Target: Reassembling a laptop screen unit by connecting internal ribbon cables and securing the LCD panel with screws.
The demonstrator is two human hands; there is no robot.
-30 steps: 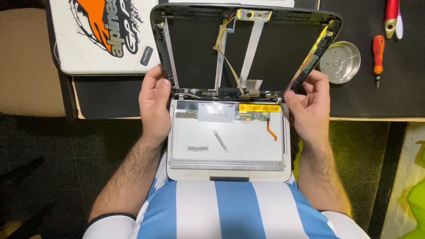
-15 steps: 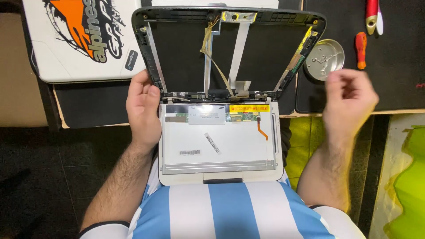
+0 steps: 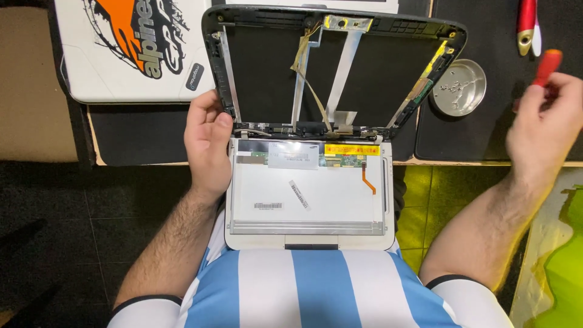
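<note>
left hand (image 3: 208, 141) grip closed on laptop lid frame (image 3: 220, 73); right hand (image 3: 542, 124) grip around red screwdriver (image 3: 548, 65); black mat (image 3: 486, 130), dark floor (image 3: 79, 206).

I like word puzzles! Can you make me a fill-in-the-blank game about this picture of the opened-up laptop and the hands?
1. The left hand grips the ____ edge of the black plastic laptop lid frame.
2. The right hand touches a screwdriver with a ____ handle.
3. The round silver metal dish sits on the black mat to the ____ of the lid.
4. The flat white screen panel lies face down on the laptop's ____.

Missing words: left; red; right; base
</note>
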